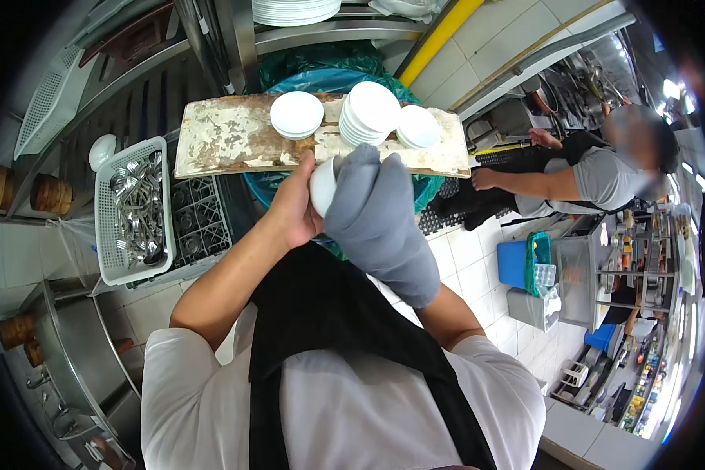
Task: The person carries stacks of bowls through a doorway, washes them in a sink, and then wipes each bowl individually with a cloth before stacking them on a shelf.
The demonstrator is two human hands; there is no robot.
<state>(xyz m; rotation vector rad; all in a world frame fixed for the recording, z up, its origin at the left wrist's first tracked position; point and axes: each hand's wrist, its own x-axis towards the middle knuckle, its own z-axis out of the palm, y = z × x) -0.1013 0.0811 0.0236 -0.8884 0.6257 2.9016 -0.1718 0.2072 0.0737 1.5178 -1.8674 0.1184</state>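
Left hand cups a small white bowl, right hand wraps it in grey cloth; the one-sided grip risks dropping it onto the leaning bowl stack just beyond.

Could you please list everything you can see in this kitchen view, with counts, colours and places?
small dish: one, white, held between both hands
grey cloth: one, wrapped over the right hand
dish stacks: three, white, on the board
board: one, worn, pale brown, above a bin
cutlery basket: one, white, full of metal cutlery, left
plate stack: one, white, top shelf
co-worker: one, grey shirt, right
left hand: bare, gripping the small dish
right hand: covered by the grey cloth, against the small dish
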